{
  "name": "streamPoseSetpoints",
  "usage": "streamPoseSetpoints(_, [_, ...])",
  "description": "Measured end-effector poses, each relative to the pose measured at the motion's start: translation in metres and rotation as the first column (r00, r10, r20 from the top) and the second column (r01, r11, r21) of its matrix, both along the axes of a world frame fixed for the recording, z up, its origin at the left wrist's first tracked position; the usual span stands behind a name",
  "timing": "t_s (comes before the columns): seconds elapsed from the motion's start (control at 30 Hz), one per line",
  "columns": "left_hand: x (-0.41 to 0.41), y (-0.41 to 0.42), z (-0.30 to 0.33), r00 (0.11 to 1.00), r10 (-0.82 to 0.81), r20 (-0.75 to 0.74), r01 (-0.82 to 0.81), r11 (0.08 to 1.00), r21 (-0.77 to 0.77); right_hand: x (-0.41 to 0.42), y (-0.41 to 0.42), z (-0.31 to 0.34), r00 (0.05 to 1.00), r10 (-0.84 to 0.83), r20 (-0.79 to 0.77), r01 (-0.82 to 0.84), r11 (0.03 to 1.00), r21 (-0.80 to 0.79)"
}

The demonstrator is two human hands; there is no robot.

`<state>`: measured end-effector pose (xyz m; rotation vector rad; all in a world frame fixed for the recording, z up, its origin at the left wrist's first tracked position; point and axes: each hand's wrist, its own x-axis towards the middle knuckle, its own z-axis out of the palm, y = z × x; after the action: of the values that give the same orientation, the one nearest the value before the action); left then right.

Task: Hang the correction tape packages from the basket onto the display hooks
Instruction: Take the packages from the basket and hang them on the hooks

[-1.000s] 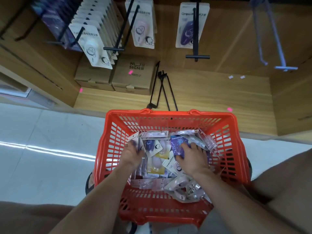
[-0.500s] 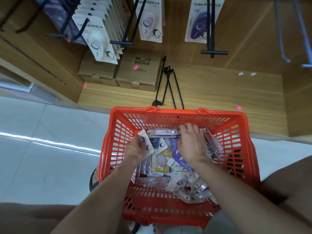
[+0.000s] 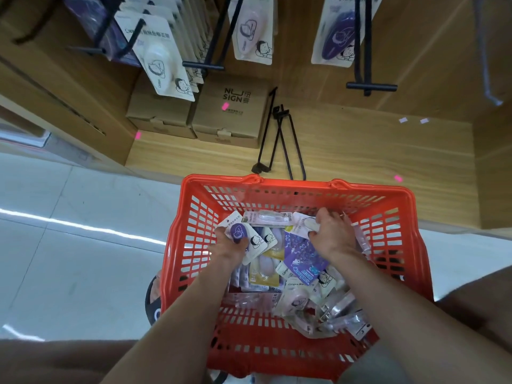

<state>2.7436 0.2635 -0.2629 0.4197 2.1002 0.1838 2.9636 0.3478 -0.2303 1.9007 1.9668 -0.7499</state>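
- The correction tape packages (image 3: 277, 270) are white-backed cards, each with a clear blister over a rounded dispenser that is purple, lilac, white or yellow, most with a small cartoon figure in a lower corner; they lie jumbled in the red basket (image 3: 399, 245), too overlapped to count.
- The left hand (image 3: 228, 249) has its grip closed around one purple package (image 3: 240, 235), thumb on the blister, at the basket's left side.
- The right hand (image 3: 333, 234) pinches a white package (image 3: 303, 224) beside it, near the basket's far wall.
- Beyond both hands, packages hang on black display hooks (image 3: 203, 65): a dense row of white ones (image 3: 162, 58), one lilac (image 3: 249, 29), one purple (image 3: 336, 31).
- Two cardboard boxes (image 3: 230, 109) sit on the shelf below them.
- Loose black hooks (image 3: 279, 142) lie just beyond the basket; their number I cannot tell.
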Motion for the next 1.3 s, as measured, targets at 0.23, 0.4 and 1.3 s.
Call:
streamPoseSetpoints(0.23, [-0.006,-0.002,-0.001,0.978,0.192,0.083,-0.198,0.978,0.065,0.003,0.006,0.009,0.983,-0.18,-0.029,0.173,0.971,-0.166])
streamPoseSetpoints(0.4, [-0.008,0.002,0.004,0.994,0.108,0.014,-0.109,0.991,0.076,0.009,0.01,0.015,0.912,-0.347,-0.22,0.228,0.872,-0.432])
streamPoseSetpoints(1.3, [-0.01,-0.017,-0.005,0.994,0.045,0.098,-0.064,0.978,0.2,-0.028,0.013,-0.008,0.578,-0.662,-0.477,0.174,0.672,-0.72])
